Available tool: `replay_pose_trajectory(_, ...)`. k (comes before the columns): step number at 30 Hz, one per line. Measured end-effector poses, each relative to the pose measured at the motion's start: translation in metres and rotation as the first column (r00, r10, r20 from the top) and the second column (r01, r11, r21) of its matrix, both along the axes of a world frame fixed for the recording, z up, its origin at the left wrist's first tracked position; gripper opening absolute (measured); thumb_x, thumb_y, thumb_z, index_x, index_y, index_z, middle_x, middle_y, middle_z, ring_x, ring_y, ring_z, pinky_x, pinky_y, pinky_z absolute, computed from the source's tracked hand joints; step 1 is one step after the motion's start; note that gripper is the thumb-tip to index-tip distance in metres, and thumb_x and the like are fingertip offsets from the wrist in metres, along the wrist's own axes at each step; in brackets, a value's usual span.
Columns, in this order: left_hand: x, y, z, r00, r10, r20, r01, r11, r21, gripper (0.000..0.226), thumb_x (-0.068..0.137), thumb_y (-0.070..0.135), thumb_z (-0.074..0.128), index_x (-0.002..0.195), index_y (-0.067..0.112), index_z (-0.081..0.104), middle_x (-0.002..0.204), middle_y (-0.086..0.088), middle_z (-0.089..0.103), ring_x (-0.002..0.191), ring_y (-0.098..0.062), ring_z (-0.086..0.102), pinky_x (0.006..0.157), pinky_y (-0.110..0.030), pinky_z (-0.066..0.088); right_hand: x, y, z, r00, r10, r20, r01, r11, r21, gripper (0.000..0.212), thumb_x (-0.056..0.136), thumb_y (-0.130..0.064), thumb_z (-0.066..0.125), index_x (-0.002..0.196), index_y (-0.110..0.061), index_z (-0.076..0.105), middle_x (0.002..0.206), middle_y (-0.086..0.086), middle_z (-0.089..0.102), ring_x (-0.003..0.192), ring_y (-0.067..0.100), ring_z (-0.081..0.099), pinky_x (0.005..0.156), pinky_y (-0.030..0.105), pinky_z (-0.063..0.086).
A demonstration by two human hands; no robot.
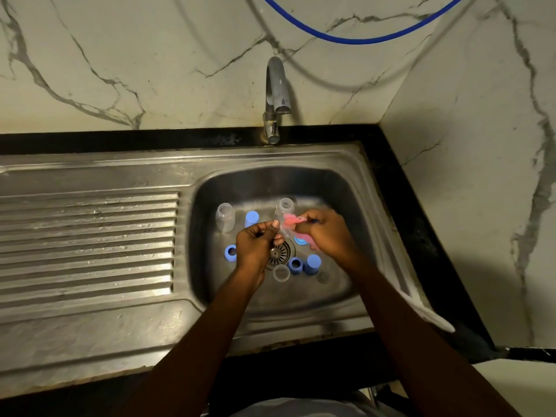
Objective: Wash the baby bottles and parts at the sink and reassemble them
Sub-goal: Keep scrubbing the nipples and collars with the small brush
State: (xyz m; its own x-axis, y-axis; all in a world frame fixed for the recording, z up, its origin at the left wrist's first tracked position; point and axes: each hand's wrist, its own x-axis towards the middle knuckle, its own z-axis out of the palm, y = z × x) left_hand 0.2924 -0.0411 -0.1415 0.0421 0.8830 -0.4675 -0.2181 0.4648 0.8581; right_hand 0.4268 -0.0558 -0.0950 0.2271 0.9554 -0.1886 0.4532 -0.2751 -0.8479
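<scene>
Since only the head view is on offer, all from that: both hands are over the drain (pixel 281 253), mid basin of the sink (pixel 355 188). L hand (pixel 258 242) has fingers curled, pinching a small clear part (pixel 282 228), prob a teat but too blurred to be sure. R hand (pixel 328 236) is clamped on a pink brush (pixel 291 220), pressed vs that part.

Risks, my guess:
- Wet clear part slips out of the pinch & drops onto the drain grate.
- A hard scrub stroke knocks over the upright bottle (pixel 285 207) just far of the hands.
- Second bottle (pixel 225 218) stands far left w/ blue caps (pixel 251 218) & rings (pixel 231 251) scattered round, so easy to miss one or mismatch at reassembly.
- Tap (pixel 276 94) shows no stream I can make out, so soap may stay on w/o a rinse.
</scene>
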Motion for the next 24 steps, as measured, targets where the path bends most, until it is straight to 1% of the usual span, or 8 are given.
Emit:
replay_pose_trajectory(3, 0.001, 0.001, -0.001, 0.999, -0.025, 0.031, 0.025, 1.0, 0.006, 0.024, 0.097, 0.016, 0.061, 0.078, 0.003, 0.066, 0.064, -0.008, 0.055, 0.059, -0.016, 0.05, 0.065, -0.028, 0.048, -0.001, 0.001, -0.006, 0.993, -0.04, 0.113, 0.039, 0.999, 0.012, 0.026, 0.089, -0.038, 0.067, 0.067, -0.023, 0.065, 0.063, -0.007, 0.064, 0.061, 0.01, 0.062, 0.063, 0.034, 0.053)
replay_pose_trajectory(7, -0.005, 0.005, -0.003, 0.999, -0.003, 0.045, 0.003, 1.0, 0.005, 0.025, 0.098, 0.016, 0.06, 0.077, 0.003, 0.063, 0.059, -0.004, 0.054, 0.055, -0.014, 0.05, 0.065, -0.026, 0.051, 0.002, -0.002, -0.005, 0.996, 0.046, 0.07, -0.041, 0.997, -0.062, 0.038, 0.086, -0.037, 0.07, 0.055, -0.019, 0.058, 0.053, -0.005, 0.057, 0.051, 0.007, 0.048, 0.056, 0.026, 0.044)
replay_pose_trajectory(9, -0.005, 0.004, -0.004, 1.0, -0.025, 0.02, 0.024, 1.0, 0.02, 0.026, 0.098, 0.015, 0.059, 0.075, 0.004, 0.064, 0.059, -0.004, 0.054, 0.058, -0.015, 0.051, 0.069, -0.029, 0.05, 0.003, 0.001, -0.006, 0.992, -0.004, 0.128, 0.008, 1.0, -0.027, 0.037, 0.087, -0.041, 0.067, 0.061, -0.016, 0.06, 0.059, 0.001, 0.062, 0.055, 0.012, 0.055, 0.057, 0.031, 0.047)
replay_pose_trajectory(11, -0.003, 0.004, -0.004, 0.999, -0.022, 0.043, 0.022, 1.0, 0.011, 0.027, 0.098, 0.017, 0.059, 0.075, 0.003, 0.063, 0.059, -0.005, 0.054, 0.058, -0.015, 0.051, 0.067, -0.029, 0.05, -0.005, 0.0, -0.007, 0.991, -0.021, 0.13, 0.02, 1.0, 0.008, 0.032, 0.092, -0.043, 0.061, 0.068, -0.022, 0.062, 0.065, -0.004, 0.063, 0.063, 0.012, 0.058, 0.06, 0.031, 0.047)
replay_pose_trajectory(14, -0.004, 0.005, -0.003, 0.997, 0.01, 0.076, -0.011, 1.0, 0.017, 0.029, 0.099, 0.018, 0.059, 0.075, 0.002, 0.06, 0.058, -0.004, 0.053, 0.055, -0.014, 0.051, 0.063, -0.025, 0.051, -0.006, 0.001, -0.004, 0.996, 0.033, 0.084, -0.028, 0.997, -0.067, 0.034, 0.088, -0.046, 0.065, 0.07, -0.018, 0.066, 0.068, -0.001, 0.066, 0.066, 0.015, 0.059, 0.066, 0.036, 0.049)
replay_pose_trajectory(19, -0.004, 0.006, -0.006, 0.993, 0.023, 0.112, -0.025, 1.0, 0.009, 0.029, 0.098, 0.018, 0.059, 0.074, 0.003, 0.059, 0.059, -0.004, 0.052, 0.055, -0.014, 0.05, 0.064, -0.026, 0.05, -0.014, -0.001, -0.009, 0.992, -0.042, 0.116, 0.043, 0.999, -0.007, 0.03, 0.092, -0.046, 0.059, 0.071, -0.025, 0.063, 0.069, -0.01, 0.064, 0.065, 0.006, 0.057, 0.065, 0.03, 0.047)
replay_pose_trajectory(21, -0.006, 0.006, -0.006, 0.994, 0.03, 0.109, -0.032, 0.999, 0.009, 0.027, 0.098, 0.017, 0.059, 0.076, 0.001, 0.06, 0.057, -0.003, 0.053, 0.053, -0.012, 0.051, 0.061, -0.024, 0.051, -0.015, -0.001, -0.006, 0.996, -0.011, 0.091, 0.017, 0.998, -0.064, 0.033, 0.089, -0.046, 0.063, 0.07, -0.019, 0.066, 0.068, -0.003, 0.067, 0.062, 0.009, 0.058, 0.065, 0.034, 0.049)
replay_pose_trajectory(24, -0.008, 0.002, -0.008, 0.996, -0.003, 0.09, -0.002, 0.998, 0.061, 0.03, 0.1, 0.016, 0.057, 0.073, 0.002, 0.06, 0.058, -0.003, 0.052, 0.055, -0.012, 0.051, 0.063, -0.023, 0.051, -0.01, 0.004, -0.004, 0.99, -0.077, 0.121, 0.09, 0.99, -0.107, 0.037, 0.087, -0.051, 0.065, 0.064, -0.022, 0.065, 0.06, -0.005, 0.065, 0.057, 0.008, 0.058, 0.059, 0.028, 0.048)
